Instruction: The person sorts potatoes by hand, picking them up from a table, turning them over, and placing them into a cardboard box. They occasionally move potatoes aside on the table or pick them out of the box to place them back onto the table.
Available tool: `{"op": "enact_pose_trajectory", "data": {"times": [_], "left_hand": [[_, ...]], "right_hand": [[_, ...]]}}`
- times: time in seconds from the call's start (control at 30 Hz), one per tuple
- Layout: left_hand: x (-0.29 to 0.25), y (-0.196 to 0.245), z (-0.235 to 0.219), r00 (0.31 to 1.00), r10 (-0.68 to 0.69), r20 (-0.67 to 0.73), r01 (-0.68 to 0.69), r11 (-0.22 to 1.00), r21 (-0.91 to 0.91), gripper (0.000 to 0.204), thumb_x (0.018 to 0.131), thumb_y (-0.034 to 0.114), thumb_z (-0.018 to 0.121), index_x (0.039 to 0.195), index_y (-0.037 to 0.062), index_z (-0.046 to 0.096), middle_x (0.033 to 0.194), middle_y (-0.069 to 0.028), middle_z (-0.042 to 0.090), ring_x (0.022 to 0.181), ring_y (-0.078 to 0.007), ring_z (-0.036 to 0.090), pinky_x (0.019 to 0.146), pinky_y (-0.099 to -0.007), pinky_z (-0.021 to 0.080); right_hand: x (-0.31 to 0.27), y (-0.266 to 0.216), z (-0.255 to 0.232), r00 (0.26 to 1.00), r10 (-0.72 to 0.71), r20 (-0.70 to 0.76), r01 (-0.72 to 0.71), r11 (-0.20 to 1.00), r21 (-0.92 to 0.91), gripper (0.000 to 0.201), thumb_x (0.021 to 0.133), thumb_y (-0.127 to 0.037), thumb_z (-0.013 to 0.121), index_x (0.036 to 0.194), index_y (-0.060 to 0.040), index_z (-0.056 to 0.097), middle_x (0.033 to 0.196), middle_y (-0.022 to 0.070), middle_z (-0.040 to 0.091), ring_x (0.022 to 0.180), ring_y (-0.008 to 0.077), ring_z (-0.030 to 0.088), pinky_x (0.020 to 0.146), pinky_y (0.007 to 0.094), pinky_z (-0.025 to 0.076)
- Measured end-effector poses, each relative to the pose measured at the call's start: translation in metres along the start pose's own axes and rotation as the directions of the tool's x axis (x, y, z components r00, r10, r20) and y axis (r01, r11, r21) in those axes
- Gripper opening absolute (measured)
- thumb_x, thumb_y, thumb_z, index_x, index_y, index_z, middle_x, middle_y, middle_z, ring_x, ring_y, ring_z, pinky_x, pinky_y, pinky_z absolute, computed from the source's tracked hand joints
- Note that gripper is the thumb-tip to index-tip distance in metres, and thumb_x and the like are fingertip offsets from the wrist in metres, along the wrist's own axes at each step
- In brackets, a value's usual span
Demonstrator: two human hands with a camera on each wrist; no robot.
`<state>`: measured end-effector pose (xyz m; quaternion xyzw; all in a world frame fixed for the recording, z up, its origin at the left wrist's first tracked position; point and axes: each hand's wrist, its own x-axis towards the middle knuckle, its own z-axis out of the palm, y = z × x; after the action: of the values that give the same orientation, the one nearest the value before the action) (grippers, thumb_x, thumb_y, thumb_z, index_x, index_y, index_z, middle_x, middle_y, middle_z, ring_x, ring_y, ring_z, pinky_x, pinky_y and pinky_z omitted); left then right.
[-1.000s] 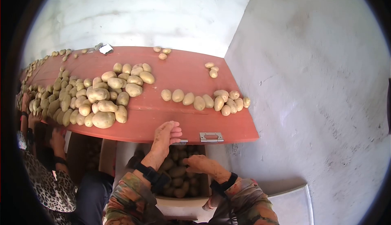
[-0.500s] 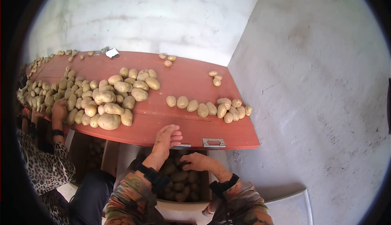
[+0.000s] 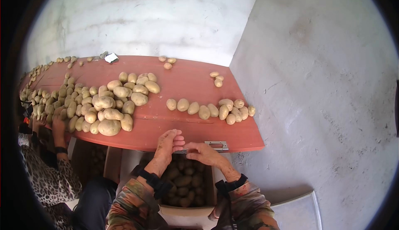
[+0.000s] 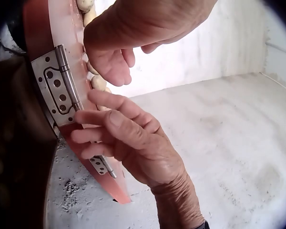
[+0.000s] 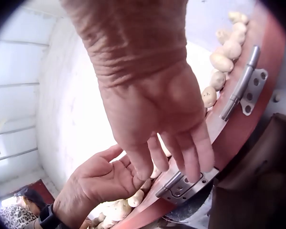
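In the head view my left hand [image 3: 168,143] is held over the front edge of the red board [image 3: 162,124], fingers loosely bent and nothing in them. Close to its right, my right hand [image 3: 204,154] hangs above the box of potatoes [image 3: 183,181], also holding nothing. The left wrist view has the right hand [image 4: 131,143] with relaxed, spread fingers beside a metal hinge [image 4: 57,86]. Seen from the right wrist, the left hand [image 5: 105,179] lies palm up, near the right hand's downward fingers. A row of potatoes [image 3: 203,112] lies behind both hands on the board.
A large potato pile [image 3: 104,102] covers the board's left part. Small groups of potatoes [image 3: 168,66] lie toward the back. Another person in a leopard-print sleeve [image 3: 62,184] works at the left, by a second box [image 3: 112,163]. A grey wall [image 3: 311,84] stands at the right.
My right hand has risen from over the box to the board's edge, closer to my left hand, which stays nearly in place. The other person's hand has moved up to the potato pile.
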<state>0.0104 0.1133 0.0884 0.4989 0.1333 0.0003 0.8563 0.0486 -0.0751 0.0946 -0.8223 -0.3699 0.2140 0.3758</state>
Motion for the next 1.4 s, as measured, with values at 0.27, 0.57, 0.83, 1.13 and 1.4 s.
{"op": "enact_pose_trajectory", "data": {"times": [0.27, 0.57, 0.83, 1.13, 1.4], "left_hand": [[-0.006, 0.001, 0.001, 1.000, -0.005, -0.018, 0.005, 1.000, -0.012, 0.028, 0.093, 0.029, 0.052, 0.102, 0.0035, 0.061, 0.083, -0.0075, 0.063, 0.071, -0.0162, 0.064, 0.056, -0.0267, 0.053], [-0.008, 0.001, 0.000, 1.000, -0.019, 0.015, 0.018, 0.999, 0.037, 0.030, 0.093, 0.032, 0.052, 0.104, 0.0046, 0.060, 0.086, -0.0073, 0.062, 0.075, -0.0178, 0.063, 0.062, -0.0297, 0.052], [-0.010, 0.002, 0.001, 0.999, -0.025, 0.040, 0.023, 0.999, 0.038, 0.030, 0.092, 0.032, 0.053, 0.104, 0.0045, 0.060, 0.087, -0.0074, 0.062, 0.074, -0.0173, 0.063, 0.062, -0.0298, 0.052], [-0.006, 0.001, 0.005, 0.998, -0.026, 0.051, 0.027, 1.000, -0.001, 0.031, 0.092, 0.031, 0.054, 0.102, 0.0027, 0.061, 0.085, -0.0081, 0.063, 0.071, -0.0162, 0.064, 0.057, -0.0263, 0.052], [-0.008, 0.008, 0.004, 0.998, -0.029, 0.061, 0.029, 1.000, 0.007, 0.030, 0.092, 0.030, 0.054, 0.102, 0.0033, 0.061, 0.085, -0.0080, 0.063, 0.072, -0.0161, 0.063, 0.059, -0.0272, 0.052]], "right_hand": [[-0.007, 0.008, 0.006, 0.890, -0.042, -0.454, -0.214, 0.841, -0.497, 0.050, 0.084, -0.030, 0.063, 0.125, -0.0045, 0.050, 0.128, 0.0215, 0.049, 0.121, 0.0365, 0.045, 0.096, 0.0462, 0.039], [0.003, 0.022, 0.011, 0.920, 0.100, -0.378, -0.317, 0.758, -0.571, 0.061, 0.087, -0.052, 0.051, 0.127, -0.0051, 0.051, 0.128, 0.0244, 0.047, 0.124, 0.0405, 0.039, 0.098, 0.0570, 0.031], [0.010, 0.023, -0.001, 0.939, 0.175, -0.297, -0.320, 0.761, -0.564, 0.061, 0.087, -0.051, 0.052, 0.129, -0.0070, 0.049, 0.127, 0.0210, 0.046, 0.122, 0.0384, 0.040, 0.097, 0.0566, 0.034], [0.015, 0.021, -0.016, 0.943, 0.196, -0.270, -0.320, 0.758, -0.568, 0.061, 0.088, -0.050, 0.052, 0.134, -0.0105, 0.044, 0.134, 0.0225, 0.042, 0.129, 0.0377, 0.035, 0.101, 0.0525, 0.033], [0.039, 0.005, -0.051, 0.916, 0.219, -0.335, -0.378, 0.749, -0.544, 0.057, 0.084, -0.039, 0.061, 0.129, -0.0075, 0.046, 0.131, 0.0180, 0.046, 0.123, 0.0360, 0.042, 0.098, 0.0482, 0.039]]}}
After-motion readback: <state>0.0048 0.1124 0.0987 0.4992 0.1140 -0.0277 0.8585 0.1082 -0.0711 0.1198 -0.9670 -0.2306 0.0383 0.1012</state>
